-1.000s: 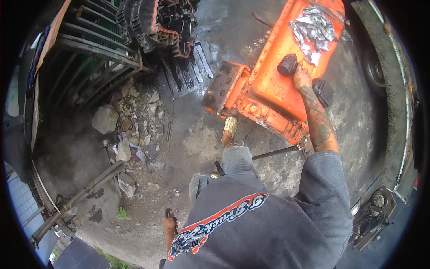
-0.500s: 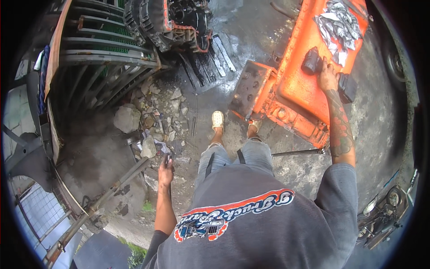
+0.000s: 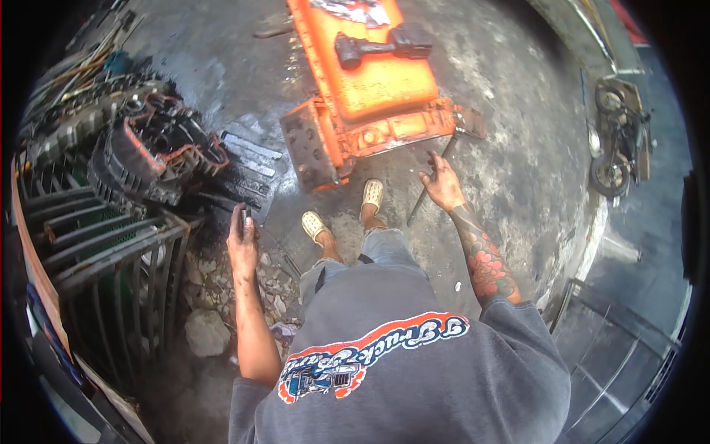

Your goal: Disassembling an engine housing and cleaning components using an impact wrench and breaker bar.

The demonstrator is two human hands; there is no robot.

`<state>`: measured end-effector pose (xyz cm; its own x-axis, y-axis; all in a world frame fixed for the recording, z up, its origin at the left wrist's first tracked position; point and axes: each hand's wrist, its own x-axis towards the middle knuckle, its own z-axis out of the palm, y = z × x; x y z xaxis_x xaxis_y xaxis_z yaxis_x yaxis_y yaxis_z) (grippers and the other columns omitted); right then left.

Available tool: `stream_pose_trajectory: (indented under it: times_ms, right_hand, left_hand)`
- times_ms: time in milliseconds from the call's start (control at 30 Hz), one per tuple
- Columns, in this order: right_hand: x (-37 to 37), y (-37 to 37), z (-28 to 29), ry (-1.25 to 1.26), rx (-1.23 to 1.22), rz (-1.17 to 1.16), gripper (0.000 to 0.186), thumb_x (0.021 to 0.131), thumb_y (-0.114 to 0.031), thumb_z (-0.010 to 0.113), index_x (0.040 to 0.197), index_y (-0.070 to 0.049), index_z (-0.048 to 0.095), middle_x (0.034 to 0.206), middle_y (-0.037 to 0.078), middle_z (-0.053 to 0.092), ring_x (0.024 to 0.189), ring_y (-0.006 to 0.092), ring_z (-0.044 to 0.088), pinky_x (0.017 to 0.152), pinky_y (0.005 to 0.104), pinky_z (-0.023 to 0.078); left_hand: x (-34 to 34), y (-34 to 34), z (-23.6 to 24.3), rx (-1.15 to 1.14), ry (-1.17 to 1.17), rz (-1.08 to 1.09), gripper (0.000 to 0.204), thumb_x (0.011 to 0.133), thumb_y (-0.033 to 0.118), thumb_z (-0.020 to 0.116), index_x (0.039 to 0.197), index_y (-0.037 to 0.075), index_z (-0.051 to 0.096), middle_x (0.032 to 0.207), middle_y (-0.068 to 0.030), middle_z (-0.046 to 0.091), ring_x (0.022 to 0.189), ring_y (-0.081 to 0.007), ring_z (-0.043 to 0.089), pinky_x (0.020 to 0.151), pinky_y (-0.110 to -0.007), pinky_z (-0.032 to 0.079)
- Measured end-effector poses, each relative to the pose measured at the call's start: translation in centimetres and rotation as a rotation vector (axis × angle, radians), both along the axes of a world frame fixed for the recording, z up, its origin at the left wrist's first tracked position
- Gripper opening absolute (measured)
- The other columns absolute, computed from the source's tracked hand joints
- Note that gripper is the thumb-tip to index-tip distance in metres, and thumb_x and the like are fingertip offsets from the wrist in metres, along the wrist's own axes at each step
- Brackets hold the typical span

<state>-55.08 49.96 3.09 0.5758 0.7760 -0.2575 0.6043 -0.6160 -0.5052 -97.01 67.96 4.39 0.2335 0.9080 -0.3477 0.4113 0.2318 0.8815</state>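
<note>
My left hand [image 3: 244, 240] is closed on a small metal object [image 3: 248, 218], too small to name, beside the greasy black engine housing [image 3: 133, 148]. My right hand [image 3: 444, 185] hangs with fingers apart and empty, a little below the front end of the orange metal assembly [image 3: 384, 89]. On that assembly lie a black cordless power tool [image 3: 410, 44] and crumpled paper [image 3: 347, 9]. A dark, spotted block [image 3: 302, 144] forms its front left corner. A long metal bar [image 3: 420, 203] reaches from the assembly toward me. My two feet in cream clogs stand just before it.
A rusty steel rack [image 3: 111, 251] and rubble [image 3: 214, 277] are at the left, with a pile of long parts [image 3: 74, 74] behind. An oily sheet [image 3: 248, 177] lies left of the assembly. A motorbike [image 3: 617, 140] stands at the right, above a metal gate [image 3: 606, 355].
My right hand has left the black tool on the orange assembly and come down, fingers apart. My left hand has risen forward with the small object. The view has turned, shifting the assembly toward the middle.
</note>
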Motion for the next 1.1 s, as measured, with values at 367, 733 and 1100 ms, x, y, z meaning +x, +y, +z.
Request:
stream_pose_trajectory:
  times_ms: [367,733,1100]
  right_hand:
    - [9.8,-7.0,-5.4,0.109,0.124,-0.463,0.059,0.088,-0.041,0.056,0.131,-0.002,0.046,0.111,0.023,0.063,0.109,0.0359,0.059,0.092,0.0408,0.045]
    - [17.5,-1.1,-15.3,-0.078,0.433,-0.372,0.057,0.086,-0.024,0.063,0.136,-0.015,0.038,0.130,0.030,0.044,0.113,0.0477,0.050,0.093,0.0484,0.045]
    - [18.4,-2.4,-13.7,-0.056,0.478,-0.289,0.048,0.076,-0.018,0.064,0.114,0.002,0.043,0.103,0.028,0.059,0.096,0.0441,0.058,0.081,0.0498,0.045]
  left_hand:
    - [2.8,-4.6,3.9,0.092,0.182,-0.130,0.032,0.097,0.021,0.051,0.126,0.008,0.051,0.075,0.0021,0.048,0.064,-0.0065,0.041,0.055,-0.023,0.037]
    - [-2.8,-20.0,1.4,-0.084,0.474,0.210,0.045,0.090,0.023,0.055,0.131,0.003,0.049,0.113,-0.0248,0.062,0.114,-0.0294,0.058,0.093,-0.037,0.044]
    - [-7.2,-33.3,-0.5,-0.054,0.817,0.307,0.046,0.089,0.032,0.058,0.128,0.008,0.054,0.121,-0.0171,0.060,0.116,-0.0326,0.055,0.096,-0.037,0.043]
